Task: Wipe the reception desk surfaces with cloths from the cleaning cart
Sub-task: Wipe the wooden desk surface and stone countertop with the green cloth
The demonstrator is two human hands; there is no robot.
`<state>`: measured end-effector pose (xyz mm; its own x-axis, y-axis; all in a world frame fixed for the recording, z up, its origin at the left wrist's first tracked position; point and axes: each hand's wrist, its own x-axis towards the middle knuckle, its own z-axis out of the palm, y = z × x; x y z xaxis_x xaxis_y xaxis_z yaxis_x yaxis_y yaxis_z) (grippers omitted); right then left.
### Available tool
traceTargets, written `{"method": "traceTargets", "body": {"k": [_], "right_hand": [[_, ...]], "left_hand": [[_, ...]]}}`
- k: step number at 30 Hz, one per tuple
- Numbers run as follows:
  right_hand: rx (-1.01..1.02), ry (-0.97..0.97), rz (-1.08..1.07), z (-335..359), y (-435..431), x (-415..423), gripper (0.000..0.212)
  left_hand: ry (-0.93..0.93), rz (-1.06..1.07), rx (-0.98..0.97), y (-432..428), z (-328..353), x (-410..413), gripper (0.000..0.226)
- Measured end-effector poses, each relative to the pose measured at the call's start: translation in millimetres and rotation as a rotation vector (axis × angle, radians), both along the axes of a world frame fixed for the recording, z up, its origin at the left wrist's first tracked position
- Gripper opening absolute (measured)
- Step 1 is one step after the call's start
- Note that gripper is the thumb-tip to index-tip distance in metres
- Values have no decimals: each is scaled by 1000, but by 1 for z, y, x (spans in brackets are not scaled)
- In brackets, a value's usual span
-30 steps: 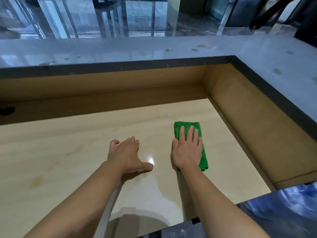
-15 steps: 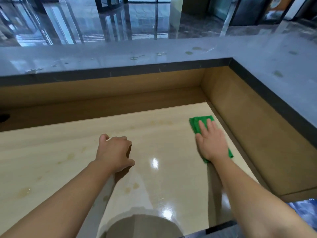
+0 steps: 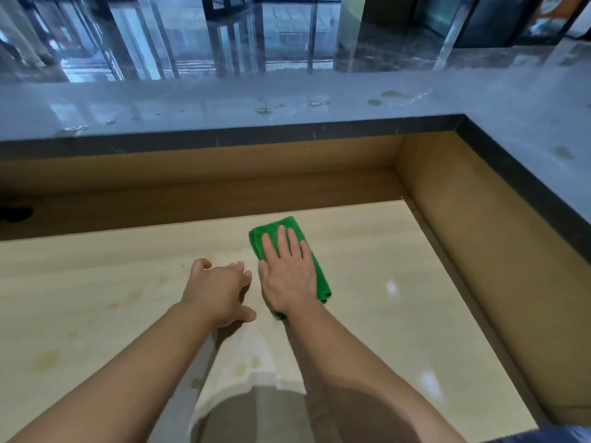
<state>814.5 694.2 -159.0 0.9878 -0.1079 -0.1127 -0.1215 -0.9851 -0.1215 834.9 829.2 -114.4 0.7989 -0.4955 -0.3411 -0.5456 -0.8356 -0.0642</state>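
Near desk (image 3: 415,314) back edge: right fingers (image 3: 281,239) straight, pressed flat on folded cloth (image 3: 275,226), right hand (image 3: 287,276) covering most. Just beside, left hand (image 3: 217,290) loosely curled, empty. Soft, light, likely bunches; best pressed flat mid-fold.

Bench (image 3: 399,314): pale wood-grain surface, smooth and glossy, with bright glints and faint yellowish stains.
Cloth (image 3: 256,243): green fabric, soft, fuzzy, matt nap.
Upper ledge (image 3: 224,103): grey stone-like slab, polished, spotted with droplets and smears.
Ledge edge (image 3: 224,140): dark band, matt, lightly scuffed.
Inner walls (image 3: 463,235): brown wood-look panel, smooth and matt.
Floor (image 3: 256,36): dark, mirror-glossy.
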Motion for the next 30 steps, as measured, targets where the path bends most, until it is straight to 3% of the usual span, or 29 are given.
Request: {"method": "traceTargets", "body": {"k": [2, 4, 10, 14, 17, 22, 26, 30], "right_hand": [[-9, -10, 106, 1, -30, -1, 57], [-37, -26, 77, 0, -74, -4, 61], [-96, -52, -400, 1, -194, -21, 59], [-74, -7, -606, 2, -159, -2, 58], [-52, -23, -514, 1, -86, 21, 58], [-25, -20, -82, 1, 4, 39, 57], [-11, -16, 95, 4, -44, 40, 56], [-25, -48, -120, 7, -126, 38, 55]], "left_hand": [[2, 1, 18, -1, 3, 1, 46], [0, 4, 19, -3, 3, 2, 45], [18, 8, 1, 0, 2, 2, 53], [42, 12, -19, 2, 2, 1, 67], [62, 8, -39, 3, 2, 1, 73], [30, -18, -21, 1, 3, 1, 63], [10, -30, 22, -3, 5, 1, 48], [-42, 30, -51, -10, 17, 13, 41]]}}
